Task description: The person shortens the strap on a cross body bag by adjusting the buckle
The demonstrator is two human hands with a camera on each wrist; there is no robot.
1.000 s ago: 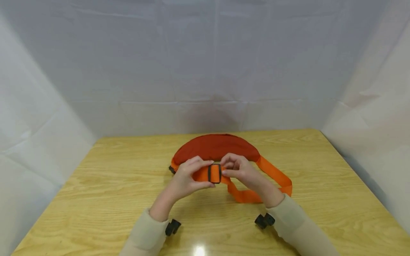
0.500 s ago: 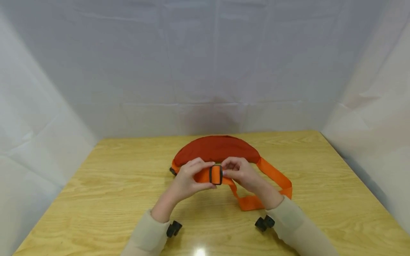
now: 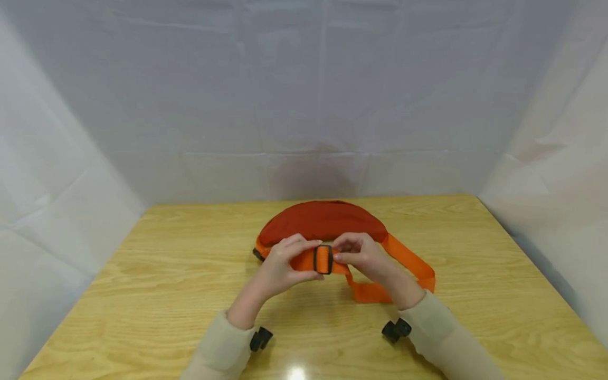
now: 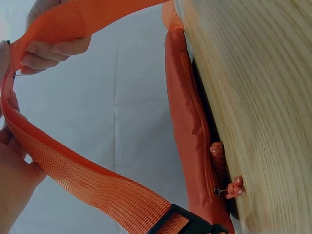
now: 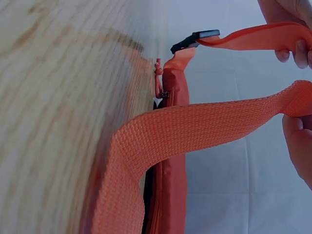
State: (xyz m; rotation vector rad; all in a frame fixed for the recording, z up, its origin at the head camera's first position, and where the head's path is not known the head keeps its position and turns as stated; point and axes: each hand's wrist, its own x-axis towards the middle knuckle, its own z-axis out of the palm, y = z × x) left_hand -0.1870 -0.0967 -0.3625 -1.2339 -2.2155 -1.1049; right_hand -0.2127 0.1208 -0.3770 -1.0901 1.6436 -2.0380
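A red waist bag (image 3: 325, 220) lies on the table with its orange strap (image 3: 410, 258) looped toward me. In the head view, my left hand (image 3: 284, 262) grips the strap from the left, thumb below and fingers above, beside a black slider buckle (image 3: 323, 259). My right hand (image 3: 364, 257) pinches the strap just right of the slider, thumb and index finger close to its frame. In the left wrist view, a black clip buckle (image 4: 183, 222) joins the strap near the bag's end. The slider is mostly out of that view. Zipper pulls (image 4: 235, 187) hang at the bag's edge.
The wooden table (image 3: 157, 274) reaches back to a white sheet (image 3: 304, 105), with more sheeting at both sides. Black camera mounts (image 3: 261, 339) sit on both wrists over beige sleeves (image 3: 223, 340).
Both hands and the slider have shifted slightly right. The orange webbing in the slider now looks rippled. The hanging strap loop has dipped, then risen again; the bag stays in place.
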